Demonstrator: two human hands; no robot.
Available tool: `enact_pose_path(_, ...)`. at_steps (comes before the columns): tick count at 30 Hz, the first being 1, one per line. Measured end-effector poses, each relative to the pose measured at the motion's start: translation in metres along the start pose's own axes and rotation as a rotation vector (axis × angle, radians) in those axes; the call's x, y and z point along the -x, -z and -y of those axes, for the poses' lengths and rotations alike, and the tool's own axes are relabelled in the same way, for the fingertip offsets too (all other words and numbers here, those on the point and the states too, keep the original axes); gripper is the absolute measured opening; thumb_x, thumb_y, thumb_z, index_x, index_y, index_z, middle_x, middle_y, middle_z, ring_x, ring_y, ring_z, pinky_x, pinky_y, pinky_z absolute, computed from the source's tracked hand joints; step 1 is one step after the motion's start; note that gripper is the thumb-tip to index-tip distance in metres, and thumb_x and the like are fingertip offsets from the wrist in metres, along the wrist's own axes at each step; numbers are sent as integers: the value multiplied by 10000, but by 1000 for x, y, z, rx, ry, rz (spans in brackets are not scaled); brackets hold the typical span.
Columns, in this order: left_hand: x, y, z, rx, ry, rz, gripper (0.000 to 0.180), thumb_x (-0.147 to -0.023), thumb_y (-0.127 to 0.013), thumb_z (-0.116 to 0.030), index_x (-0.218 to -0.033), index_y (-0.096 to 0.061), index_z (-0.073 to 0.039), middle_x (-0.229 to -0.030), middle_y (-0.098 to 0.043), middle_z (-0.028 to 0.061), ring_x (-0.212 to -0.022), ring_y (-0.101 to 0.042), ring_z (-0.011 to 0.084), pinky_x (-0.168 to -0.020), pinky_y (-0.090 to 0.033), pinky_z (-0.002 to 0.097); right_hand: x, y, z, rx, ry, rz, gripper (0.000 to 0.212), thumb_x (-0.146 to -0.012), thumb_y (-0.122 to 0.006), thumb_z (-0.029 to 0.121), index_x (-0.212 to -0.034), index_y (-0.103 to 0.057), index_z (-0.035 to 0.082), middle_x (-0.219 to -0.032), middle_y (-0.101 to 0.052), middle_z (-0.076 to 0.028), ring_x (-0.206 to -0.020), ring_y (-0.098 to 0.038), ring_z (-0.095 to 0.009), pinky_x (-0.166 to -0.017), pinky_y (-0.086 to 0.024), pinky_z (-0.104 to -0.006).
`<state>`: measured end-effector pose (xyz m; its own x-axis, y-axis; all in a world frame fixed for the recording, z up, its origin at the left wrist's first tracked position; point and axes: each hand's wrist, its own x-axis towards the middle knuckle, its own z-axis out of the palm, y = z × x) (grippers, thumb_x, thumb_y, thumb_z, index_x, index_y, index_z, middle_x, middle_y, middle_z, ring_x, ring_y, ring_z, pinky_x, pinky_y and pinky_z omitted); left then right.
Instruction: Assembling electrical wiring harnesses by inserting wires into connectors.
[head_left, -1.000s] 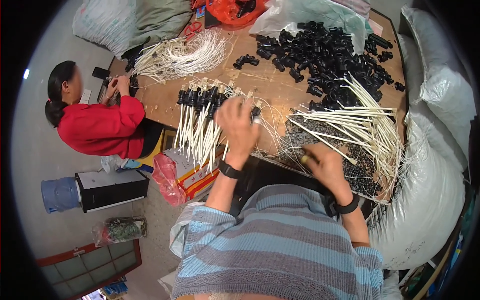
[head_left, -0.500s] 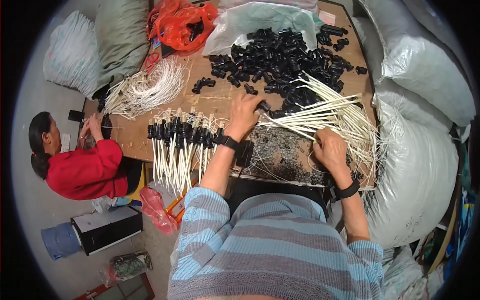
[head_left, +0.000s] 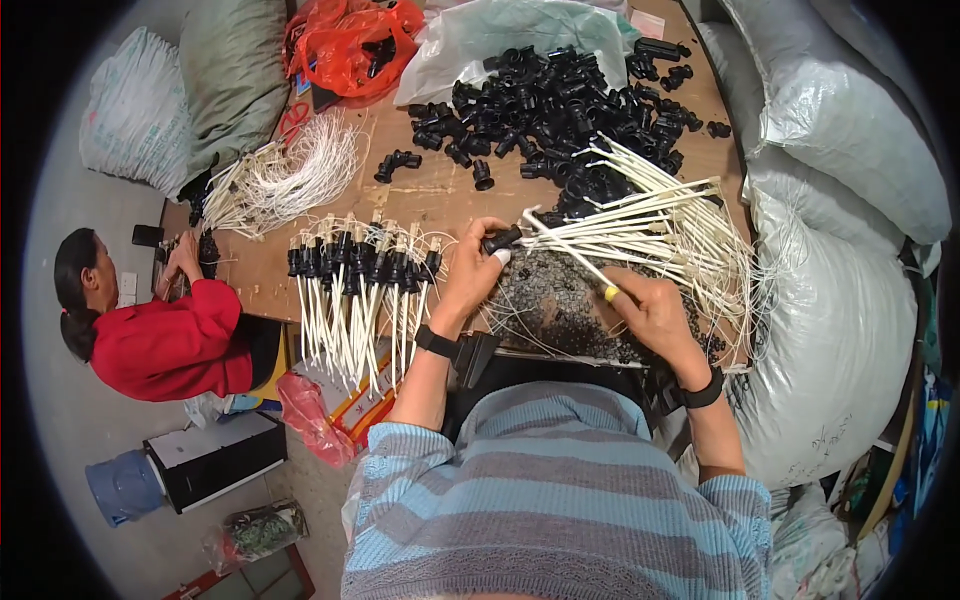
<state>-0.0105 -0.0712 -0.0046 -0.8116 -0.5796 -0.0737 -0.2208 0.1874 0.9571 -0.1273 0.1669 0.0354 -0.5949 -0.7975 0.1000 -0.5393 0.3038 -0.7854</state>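
Observation:
My left hand [head_left: 472, 272] grips a black plastic fitting [head_left: 502, 239] between thumb and fingers, with something white on the thumb. My right hand [head_left: 652, 312] is closed on the lower end of a white tube [head_left: 572, 250]. A yellow band shows on one of its fingers. The tube slants up and left, its hooked tip just right of the fitting; I cannot tell whether they touch. Right of the hands lies a bundle of similar white tubes [head_left: 685, 238] with thin wires. Beyond them spreads a pile of black fittings [head_left: 560, 115].
Small dark parts [head_left: 555, 305] cover a patch before me. At left, tubes joined to black fittings [head_left: 350, 270] hang over the table edge, near white wires [head_left: 295, 175]. A red bag [head_left: 355, 50] lies at the back. A person in red [head_left: 170, 335] sits left; white sacks [head_left: 835, 330] stand right.
My left hand has turned and drawn back slightly, bringing the black fitting lower. The tube's tip has lifted from the bundle, and my right hand has shifted slightly left along with it.

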Motion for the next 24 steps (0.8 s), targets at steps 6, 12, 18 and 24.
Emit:
enact_pose_path(6,10,0,-6,-114,0,119,425,-720,-514,100,-1126,-559,-21,-1051,-605,147,-1034,-601,289,-919,-451,386,9,0,-7,114,174,76,224,-857,-594,101,-1073,-649,85,-636,-620,-101,-573,-615,-286,-519,-460,-361)
enact_pose_path(12,16,21,-3,-429,-489,304,478,-642,-486,125,-1075,-593,-46,-1074,-603,136,-1104,-542,334,-984,-406,394,15,-2,-6,375,380,91,306,-805,-649,79,-1104,-624,135,-630,-572,-47,-522,-584,-247,-467,-449,-339)
enact_pose_path(18,29,4,-19,-703,-647,178,409,-643,-679,80,-1020,-626,-68,-1082,-664,100,-1160,-545,329,-989,-415,440,11,-9,0,568,346,-10,396,-765,-677,150,-1152,-598,157,-654,-595,-35,-510,-594,-237,-435,-440,-350)
enact_pose_path(24,52,-36,-62,-656,-674,287,454,-659,-766,-95,-1085,-638,-191,-777,-599,41,-682,-621,226,-535,-471,348,5,-16,-11,370,343,-220,517,-698,-683,95,-1207,-596,112,-780,-663,-106,-619,-647,-282,-518,-494,-365)
